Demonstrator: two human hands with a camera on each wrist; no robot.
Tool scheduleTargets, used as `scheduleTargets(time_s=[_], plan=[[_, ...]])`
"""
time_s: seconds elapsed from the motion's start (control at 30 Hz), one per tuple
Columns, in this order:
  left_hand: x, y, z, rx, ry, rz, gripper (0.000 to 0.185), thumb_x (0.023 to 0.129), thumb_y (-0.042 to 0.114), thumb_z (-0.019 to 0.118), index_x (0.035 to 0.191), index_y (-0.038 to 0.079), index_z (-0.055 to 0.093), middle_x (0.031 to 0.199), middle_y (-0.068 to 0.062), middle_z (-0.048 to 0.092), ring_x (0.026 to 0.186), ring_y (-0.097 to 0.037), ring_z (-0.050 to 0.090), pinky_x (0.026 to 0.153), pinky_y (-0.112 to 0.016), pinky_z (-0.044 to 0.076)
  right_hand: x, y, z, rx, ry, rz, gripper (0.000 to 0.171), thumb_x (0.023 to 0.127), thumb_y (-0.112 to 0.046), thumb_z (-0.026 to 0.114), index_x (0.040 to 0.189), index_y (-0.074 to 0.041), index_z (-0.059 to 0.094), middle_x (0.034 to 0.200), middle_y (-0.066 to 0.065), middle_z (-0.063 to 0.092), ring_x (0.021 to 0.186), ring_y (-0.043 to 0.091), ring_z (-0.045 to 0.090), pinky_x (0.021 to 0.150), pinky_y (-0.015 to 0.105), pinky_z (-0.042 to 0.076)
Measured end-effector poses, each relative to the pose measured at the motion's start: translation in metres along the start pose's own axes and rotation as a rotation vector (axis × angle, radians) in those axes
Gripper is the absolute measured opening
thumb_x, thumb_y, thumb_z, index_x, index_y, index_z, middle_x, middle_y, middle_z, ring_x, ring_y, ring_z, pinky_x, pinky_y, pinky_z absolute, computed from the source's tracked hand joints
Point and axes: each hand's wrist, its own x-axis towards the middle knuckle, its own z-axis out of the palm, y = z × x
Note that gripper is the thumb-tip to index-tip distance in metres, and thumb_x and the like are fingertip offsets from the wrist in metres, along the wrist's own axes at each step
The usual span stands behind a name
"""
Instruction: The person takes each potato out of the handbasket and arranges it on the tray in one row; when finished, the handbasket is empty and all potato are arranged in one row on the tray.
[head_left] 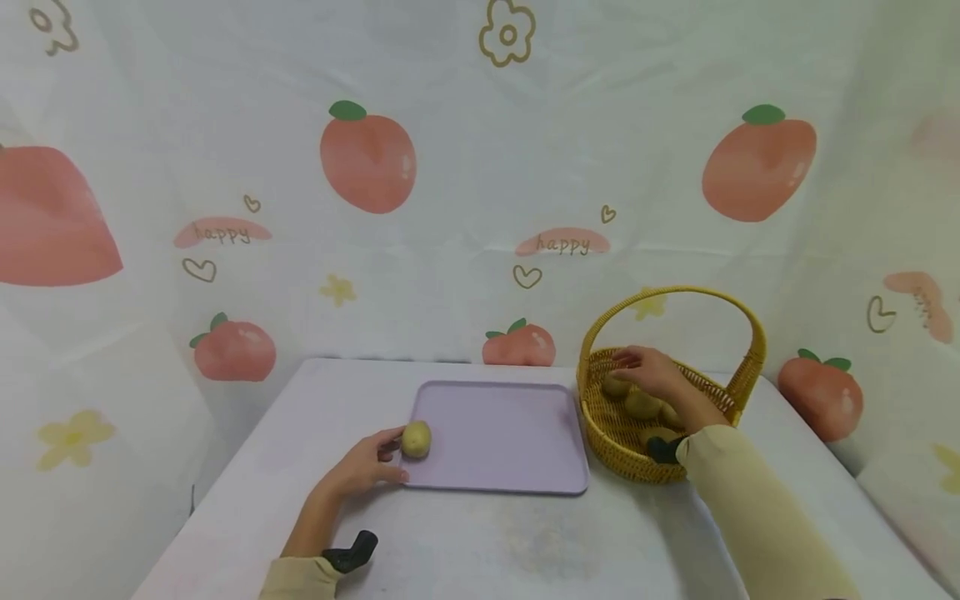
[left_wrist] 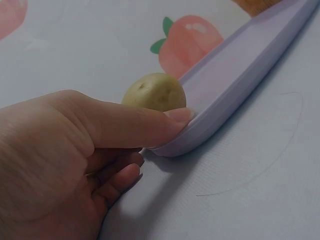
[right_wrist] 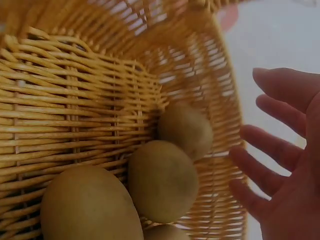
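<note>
A small yellowish potato (head_left: pixel 416 439) (left_wrist: pixel 155 92) lies on the left edge of a lilac tray (head_left: pixel 502 433) (left_wrist: pixel 240 70). My left hand (head_left: pixel 375 462) (left_wrist: pixel 75 150) rests at the tray's near left corner. Its thumb lies along the rim just in front of the potato, and the other fingers are loosely curled on the table. My right hand (head_left: pixel 645 371) (right_wrist: pixel 280 165) reaches into a yellow wicker basket (head_left: pixel 600 433) (right_wrist: pixel 75 100). Its fingers are spread just above several potatoes (head_left: pixel 641 405) (right_wrist: pixel 162 180) and hold nothing.
The tray and basket stand side by side on a pale table (head_left: pixel 525 542), with the basket on the right under its tall handle (head_left: pixel 675 293). A cloth with peach prints (head_left: pixel 367 162) hangs close behind and at both sides.
</note>
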Motion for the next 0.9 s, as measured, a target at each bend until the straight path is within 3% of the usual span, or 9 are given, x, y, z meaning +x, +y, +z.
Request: scheduleTargets(time_s=[0.17, 0.37, 0.57, 0.73, 0.9], plan=[[-0.001, -0.001, 0.0, 0.001, -0.007, 0.016, 0.08, 0.071, 0.013, 0.086, 0.14, -0.003, 0.048, 0.137, -0.024, 0.051, 0.113, -0.037, 0.056, 0.098, -0.053, 0.043, 0.008, 0.014, 0.006, -0.013, -0.048, 0.022, 0.048, 0.096, -0.023, 0.061, 0.132, 0.007, 0.052, 0.132, 0.034, 0.049, 0.12, 0.051, 0.046, 0.096, 0.059, 0.041], [-0.002, 0.0, 0.0, -0.007, -0.023, 0.029, 0.081, 0.071, 0.014, 0.086, 0.14, -0.003, 0.047, 0.139, -0.026, 0.048, 0.115, -0.04, 0.055, 0.098, -0.053, 0.044, 0.015, 0.024, 0.014, -0.071, -0.179, 0.017, 0.055, 0.092, -0.022, 0.065, 0.135, 0.008, 0.048, 0.129, 0.038, 0.048, 0.118, 0.054, 0.045, 0.096, 0.061, 0.04], [-0.003, 0.002, -0.002, -0.007, -0.013, 0.027, 0.08, 0.071, 0.013, 0.085, 0.14, -0.003, 0.047, 0.139, -0.025, 0.049, 0.115, -0.04, 0.055, 0.099, -0.053, 0.043, 0.021, 0.025, 0.018, -0.091, -0.178, 0.008, 0.05, 0.085, -0.017, 0.073, 0.125, 0.005, 0.056, 0.118, 0.035, 0.054, 0.106, 0.047, 0.052, 0.087, 0.056, 0.044], [-0.002, 0.001, -0.002, -0.011, -0.015, 0.032, 0.08, 0.072, 0.013, 0.085, 0.14, -0.003, 0.047, 0.139, -0.025, 0.049, 0.115, -0.04, 0.056, 0.099, -0.053, 0.043, 0.024, 0.028, 0.022, -0.092, -0.182, 0.033, 0.047, 0.082, -0.011, 0.076, 0.122, 0.005, 0.058, 0.124, 0.039, 0.045, 0.112, 0.05, 0.045, 0.09, 0.057, 0.043], [-0.001, 0.0, -0.001, -0.009, -0.023, 0.034, 0.08, 0.072, 0.013, 0.085, 0.141, -0.002, 0.047, 0.136, -0.025, 0.052, 0.114, -0.039, 0.056, 0.099, -0.053, 0.043, 0.026, 0.031, 0.026, -0.111, -0.197, 0.067, 0.053, 0.079, -0.012, 0.078, 0.125, 0.004, 0.058, 0.121, 0.03, 0.055, 0.109, 0.042, 0.051, 0.092, 0.053, 0.043]])
